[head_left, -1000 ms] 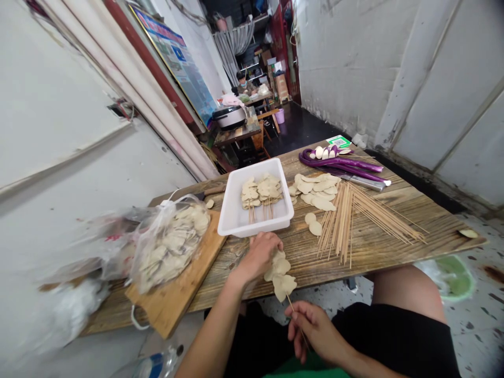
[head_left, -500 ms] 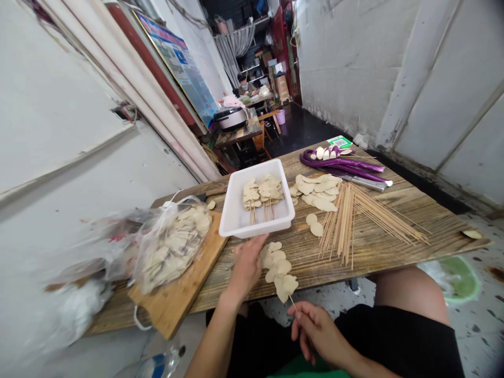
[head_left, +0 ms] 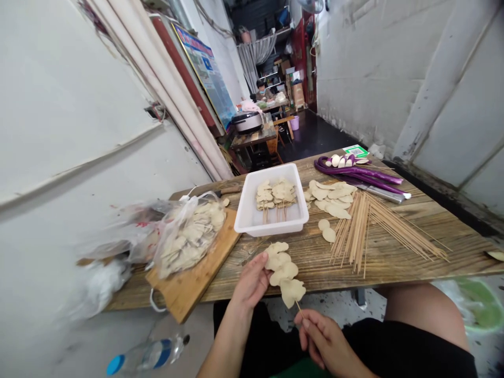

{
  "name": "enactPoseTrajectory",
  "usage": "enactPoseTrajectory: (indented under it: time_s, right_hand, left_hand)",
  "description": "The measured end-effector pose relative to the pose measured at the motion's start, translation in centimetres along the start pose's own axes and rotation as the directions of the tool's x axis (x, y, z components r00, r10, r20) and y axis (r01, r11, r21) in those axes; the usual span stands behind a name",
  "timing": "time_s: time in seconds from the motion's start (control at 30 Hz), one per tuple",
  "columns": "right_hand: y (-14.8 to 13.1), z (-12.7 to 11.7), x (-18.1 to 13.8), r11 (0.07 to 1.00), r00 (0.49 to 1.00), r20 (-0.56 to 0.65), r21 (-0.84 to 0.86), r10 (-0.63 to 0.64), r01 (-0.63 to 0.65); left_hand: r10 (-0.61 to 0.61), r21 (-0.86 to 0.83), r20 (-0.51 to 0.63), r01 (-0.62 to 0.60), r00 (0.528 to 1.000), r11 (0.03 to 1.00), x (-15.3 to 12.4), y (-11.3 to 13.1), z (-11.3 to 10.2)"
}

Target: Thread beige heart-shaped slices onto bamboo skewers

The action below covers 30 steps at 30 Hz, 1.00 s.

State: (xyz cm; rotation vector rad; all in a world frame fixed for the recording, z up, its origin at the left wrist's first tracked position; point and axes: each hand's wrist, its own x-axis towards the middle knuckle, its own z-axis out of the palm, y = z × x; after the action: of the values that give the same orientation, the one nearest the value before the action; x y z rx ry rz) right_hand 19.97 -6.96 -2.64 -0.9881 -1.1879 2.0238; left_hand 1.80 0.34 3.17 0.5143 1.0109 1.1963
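Note:
A bamboo skewer (head_left: 300,310) threaded with several thin, pale, overlapping slices (head_left: 284,273) slants over the table's front edge. My right hand (head_left: 328,340) is closed round its bare lower end. Up at the far end, my left hand (head_left: 251,279) has its fingers curled, the tips pinching the left edge of the slices. Just beyond stands a white plastic tray (head_left: 271,229), holding finished-looking skewers (head_left: 276,194) of the same slices. Loose slices (head_left: 333,197) lie right of the tray, two more (head_left: 326,231) closer to me. Bare bamboo skewers (head_left: 356,231) are fanned out beside them.
Purple eggplants (head_left: 362,172) and a knife (head_left: 388,193) lie at the back right, near a green code card (head_left: 356,150). On the left, a bag of slices (head_left: 192,236) rests on a cutting board (head_left: 189,299). A bottle (head_left: 149,354) is below. Another person (head_left: 262,92) sits far back.
My left hand has gone from stretched fingers beside the slices to curled fingers at their edge. The right hand still holds the skewer. The whole view has shifted slightly.

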Motion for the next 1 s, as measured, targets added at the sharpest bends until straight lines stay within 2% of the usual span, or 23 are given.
enactPoseTrajectory:
  time_s: [0.2, 0.43, 0.57, 0.8, 1.0]
  right_hand:
    - [0.1, 0.1, 0.0, 1.000, 1.000, 0.026, -0.028, 0.002, -0.001]
    - [-0.5, 0.5, 0.0, 0.998, 1.000, -0.002, -0.063, 0.022, -0.022]
    - [-0.4, 0.7, 0.3, 0.999, 0.999, -0.024, -0.043, 0.026, -0.027]
    - [-0.3, 0.9, 0.7, 1.000, 0.997, -0.079, 0.015, 0.020, -0.019]
    - [-0.8, 1.0, 0.8, 0.998, 0.992, -0.124, 0.070, 0.004, 0.005]
  left_hand:
    - [0.006, -0.032, -0.138, -0.011, 0.990, 0.999, 0.4, -0.5, 0.8]
    - [0.046, -0.065, -0.183, -0.059, 0.982, 0.996, 0.2, -0.9, 0.8]
    - [0.053, -0.120, -0.176, -0.075, 0.983, 0.990, 0.6, -1.3, 0.5]
    - [-0.009, -0.173, -0.187, -0.024, 0.982, 0.985, 1.7, -2.0, -0.6]
    - [0.048, -0.222, -0.121, -0.074, 0.992, 0.972, 0.9, -1.8, -0.9]
